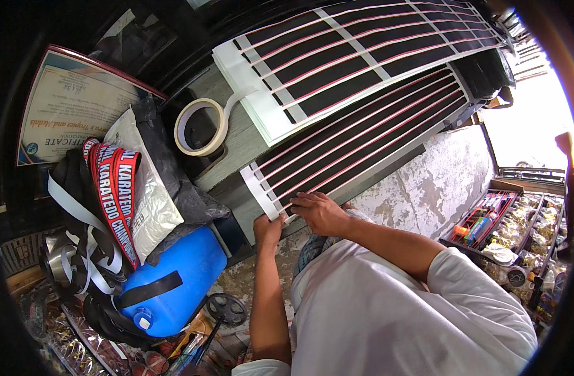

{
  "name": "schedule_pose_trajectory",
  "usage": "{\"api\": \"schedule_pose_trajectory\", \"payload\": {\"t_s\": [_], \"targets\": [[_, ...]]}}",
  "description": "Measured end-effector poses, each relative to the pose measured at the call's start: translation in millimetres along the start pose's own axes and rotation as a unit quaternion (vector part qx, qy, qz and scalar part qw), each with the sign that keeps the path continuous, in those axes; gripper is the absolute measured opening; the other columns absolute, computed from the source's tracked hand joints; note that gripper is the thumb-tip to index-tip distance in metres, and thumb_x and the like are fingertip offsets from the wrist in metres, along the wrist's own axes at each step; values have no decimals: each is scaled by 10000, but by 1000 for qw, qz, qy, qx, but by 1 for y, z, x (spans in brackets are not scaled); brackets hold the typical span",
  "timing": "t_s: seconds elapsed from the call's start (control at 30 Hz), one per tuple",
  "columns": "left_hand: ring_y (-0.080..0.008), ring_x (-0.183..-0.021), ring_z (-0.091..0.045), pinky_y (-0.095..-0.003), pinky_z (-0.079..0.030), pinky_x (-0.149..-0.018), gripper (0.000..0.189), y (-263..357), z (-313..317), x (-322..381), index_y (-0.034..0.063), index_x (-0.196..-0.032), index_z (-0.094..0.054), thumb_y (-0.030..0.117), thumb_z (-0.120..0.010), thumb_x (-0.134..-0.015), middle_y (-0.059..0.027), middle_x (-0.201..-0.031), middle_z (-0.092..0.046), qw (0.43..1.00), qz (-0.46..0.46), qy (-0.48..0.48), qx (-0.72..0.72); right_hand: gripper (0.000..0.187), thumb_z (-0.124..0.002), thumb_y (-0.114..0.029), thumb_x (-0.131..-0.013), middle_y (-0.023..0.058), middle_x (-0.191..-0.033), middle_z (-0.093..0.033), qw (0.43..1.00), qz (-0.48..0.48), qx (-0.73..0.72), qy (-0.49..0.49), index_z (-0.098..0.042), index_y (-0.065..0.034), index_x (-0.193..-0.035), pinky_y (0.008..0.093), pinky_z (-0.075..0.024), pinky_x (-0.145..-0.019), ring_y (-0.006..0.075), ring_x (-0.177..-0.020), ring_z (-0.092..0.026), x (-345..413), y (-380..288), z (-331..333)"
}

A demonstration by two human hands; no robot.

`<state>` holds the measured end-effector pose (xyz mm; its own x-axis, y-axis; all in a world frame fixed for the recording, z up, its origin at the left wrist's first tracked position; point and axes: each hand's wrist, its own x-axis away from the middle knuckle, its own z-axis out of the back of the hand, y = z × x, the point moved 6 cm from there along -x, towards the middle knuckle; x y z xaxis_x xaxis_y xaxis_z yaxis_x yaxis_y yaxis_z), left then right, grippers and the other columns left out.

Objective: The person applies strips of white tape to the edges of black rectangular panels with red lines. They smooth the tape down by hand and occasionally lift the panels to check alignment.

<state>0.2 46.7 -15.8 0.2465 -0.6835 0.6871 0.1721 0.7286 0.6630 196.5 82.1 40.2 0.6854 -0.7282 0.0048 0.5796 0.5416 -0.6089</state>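
Observation:
In front of me lies a row of black ribbons (343, 141) with red and white edges, side by side along the lower board. A white strip (262, 193), either tape or paper, crosses their near ends. My left hand (269, 230) pinches the lower end of this strip at the board's edge. Just to its right, my right hand (319, 212) rests palm down, its fingertips touching the lowest ribbon near the strip. Above, white sheets (254, 105) carry a second set of black ribbons (367, 47), crossed by pale bands.
A roll of masking tape (179, 129) stands left of the sheets, its loose tail reaching them. Further left are a plastic parcel (162, 211), a red printed ribbon (113, 197), a blue jug (188, 277) and a framed certificate (56, 108). Trays of small goods (517, 225) stand at right.

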Motion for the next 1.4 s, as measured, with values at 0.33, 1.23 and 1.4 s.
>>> {"api": "schedule_pose_trajectory", "payload": {"t_s": [0.33,1.23,1.4], "targets": [[-131,-920,-698,-333,-541,-826,247,1,3,7,-8,-1142,-826,196,-847,-1004,-50,-1034,-800,995,22,-33,90,541,-686,-156,-929,101,-1668,-563,998,15,51,-27,-683,-51,-1460,487,-412,-1278,302,-1584,-478,2,4,-13],[-331,-1095,-678,-479,-571,-872,259,21,-4,54,62,-1193,-800,129,-852,-948,-125,-1189,-628,855,-430,146,-249,560,-710,-108,-885,84,-1630,-605,999,-3,23,-31,-686,-80,-1444,481,-399,-1291,281,-1575,-496,-1,13,-16],[-316,-1254,-618,-553,-473,-1097,211,58,-2,57,50,-1155,-790,110,-812,-954,-106,-1299,-646,743,-543,149,-362,539,-701,-108,-882,83,-1642,-596,999,-4,10,-33,-714,-84,-1420,471,-402,-1292,274,-1571,-501,-2,14,-15]]}}
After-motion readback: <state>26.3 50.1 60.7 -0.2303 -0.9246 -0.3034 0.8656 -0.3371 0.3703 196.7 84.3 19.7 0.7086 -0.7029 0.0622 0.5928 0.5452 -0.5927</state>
